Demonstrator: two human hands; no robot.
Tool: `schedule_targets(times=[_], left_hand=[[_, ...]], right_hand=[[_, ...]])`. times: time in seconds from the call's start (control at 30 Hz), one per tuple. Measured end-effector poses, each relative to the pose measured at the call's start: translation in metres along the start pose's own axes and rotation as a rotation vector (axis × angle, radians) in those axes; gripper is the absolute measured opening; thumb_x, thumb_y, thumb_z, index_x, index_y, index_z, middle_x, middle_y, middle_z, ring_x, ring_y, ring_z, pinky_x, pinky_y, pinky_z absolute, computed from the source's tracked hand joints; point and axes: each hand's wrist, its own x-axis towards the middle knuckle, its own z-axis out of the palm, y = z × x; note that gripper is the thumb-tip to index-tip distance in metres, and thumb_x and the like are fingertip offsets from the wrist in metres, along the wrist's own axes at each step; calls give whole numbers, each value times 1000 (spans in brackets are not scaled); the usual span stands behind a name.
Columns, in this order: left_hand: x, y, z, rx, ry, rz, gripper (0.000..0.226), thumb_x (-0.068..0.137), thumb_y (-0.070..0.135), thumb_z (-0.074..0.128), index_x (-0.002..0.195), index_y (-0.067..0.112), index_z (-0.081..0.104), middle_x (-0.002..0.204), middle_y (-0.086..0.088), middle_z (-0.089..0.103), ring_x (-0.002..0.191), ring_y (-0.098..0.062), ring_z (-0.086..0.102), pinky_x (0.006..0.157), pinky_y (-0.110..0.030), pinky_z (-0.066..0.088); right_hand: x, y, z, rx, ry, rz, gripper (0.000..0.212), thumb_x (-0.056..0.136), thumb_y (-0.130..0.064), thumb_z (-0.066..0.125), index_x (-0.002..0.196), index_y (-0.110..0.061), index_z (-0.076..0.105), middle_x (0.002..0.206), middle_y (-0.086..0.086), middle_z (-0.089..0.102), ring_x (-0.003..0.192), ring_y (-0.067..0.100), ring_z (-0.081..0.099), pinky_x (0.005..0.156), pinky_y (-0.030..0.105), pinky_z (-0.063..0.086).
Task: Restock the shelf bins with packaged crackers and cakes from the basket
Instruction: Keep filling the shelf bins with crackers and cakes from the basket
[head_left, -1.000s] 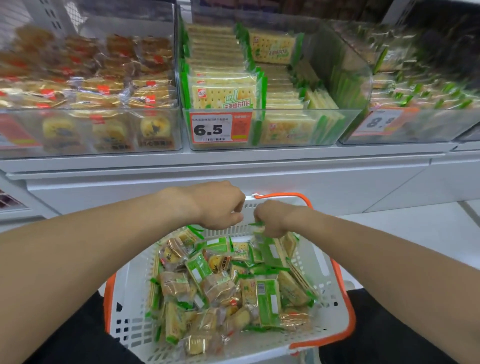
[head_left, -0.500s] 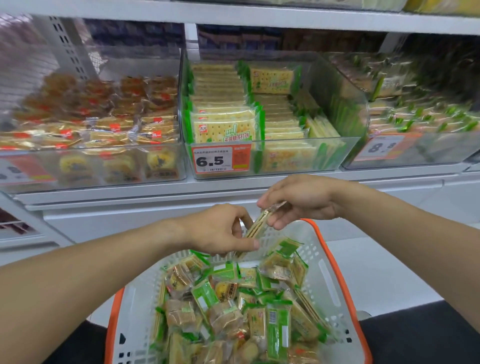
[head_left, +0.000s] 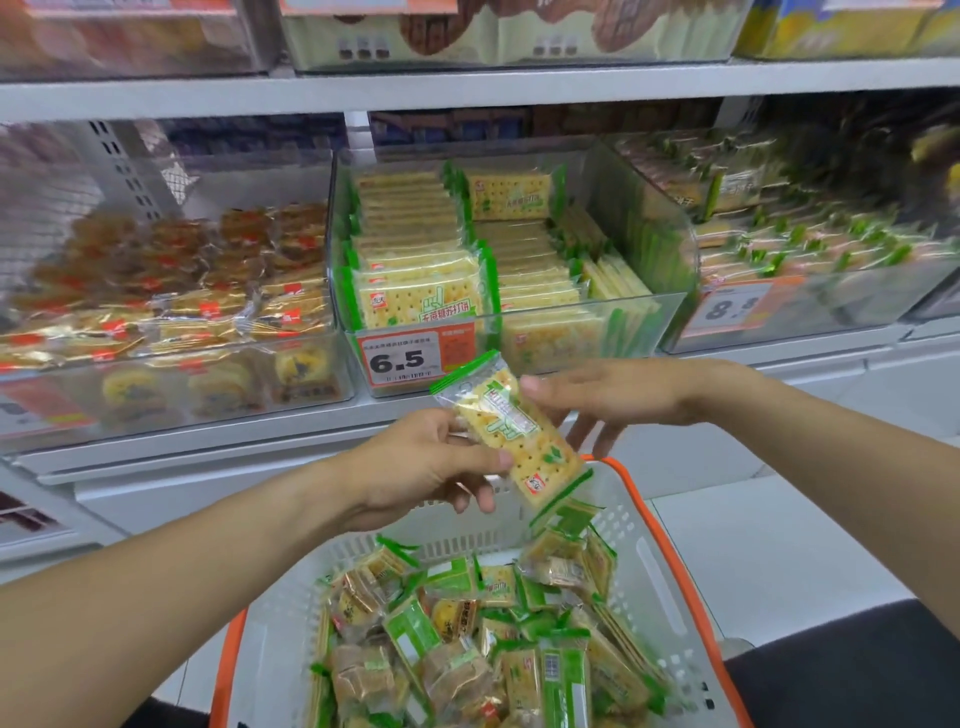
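As it matches the clear plastic centre bin, one green-edged clear-wrapped cracker packet: left hand pinching it, right hand spread, fingertips touching it, above the white basket.

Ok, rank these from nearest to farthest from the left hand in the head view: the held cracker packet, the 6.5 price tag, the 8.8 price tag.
1. Cracker packet: pinched in the left hand.
2. 6.5 price tag: just above, middle bin front.
3. 8.8 price tag: far right bin.

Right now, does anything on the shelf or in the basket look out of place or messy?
Nothing looks damaged or spilled. The packets in the basket lie in a loose mixed heap, while the cracker bin holds neat rows. The left hand holds one cracker packet tilted above the basket; the right hand is open beside it.
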Motion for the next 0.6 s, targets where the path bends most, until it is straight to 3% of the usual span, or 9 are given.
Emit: schedule_targets(times=[0.1, 0.2, 0.3, 0.37, 0.47, 0.53, 0.6], left_hand=[[-2, 4, 0, 36, -8, -16, 21, 84, 9, 72, 100, 4, 59, 77, -7, 67, 57, -16, 57, 50, -24, 37], [-8, 8, -3, 0, -18, -48, 27, 78, 22, 65, 99, 5, 61, 81, -12, 63, 60, -19, 54, 53, -27, 37], [-11, 10, -11, -129, 30, -37, 48, 82, 40, 62, 115, 5, 64, 100, -19, 61, 85, -27, 55, 70, -35, 45], [-14, 12, -17, -168, 69, -4, 58, 81, 41, 68, 125, 4, 62, 104, -16, 64, 92, -27, 59, 78, -38, 49], [-19, 19, -21, -146, 173, 60, 51, 81, 22, 80, 124, 2, 61, 103, -18, 69, 96, -30, 66, 82, -43, 56], [-22, 23, -24, -172, 303, 107, 50, 75, 7, 77, 121, -3, 58, 109, -27, 70, 94, -37, 70, 80, -46, 60], [-26, 25, -32, -138, 382, 159, 48, 72, 5, 75, 115, -3, 57, 106, -28, 71, 88, -40, 73, 73, -44, 62]], right_hand=[[2, -3, 3, 241, 75, -181, 59, 86, -30, 75, 138, -23, 51, 111, 6, 71, 93, 24, 73, 81, 41, 61], [4, -6, 4, 341, 124, -265, 72, 83, -3, 78, 143, -29, 48, 97, 10, 63, 79, 27, 72, 73, 38, 60], [8, -11, 7, 478, 123, -268, 65, 87, 6, 70, 140, -23, 48, 101, 22, 59, 82, 37, 70, 71, 39, 63], [10, -14, 7, 658, 156, -249, 56, 87, 10, 67, 134, -11, 46, 95, 21, 67, 78, 34, 72, 73, 40, 64], [11, -19, 6, 856, 170, -247, 44, 88, 13, 63, 122, -9, 46, 96, 23, 72, 84, 34, 73, 77, 39, 63], [11, -20, 7, 850, 132, -227, 36, 91, 10, 61, 121, -7, 49, 106, 25, 72, 91, 36, 73, 79, 39, 63], [10, -20, 8, 734, 92, -196, 34, 94, 2, 62, 126, -6, 52, 112, 20, 73, 95, 36, 73, 81, 39, 63]])
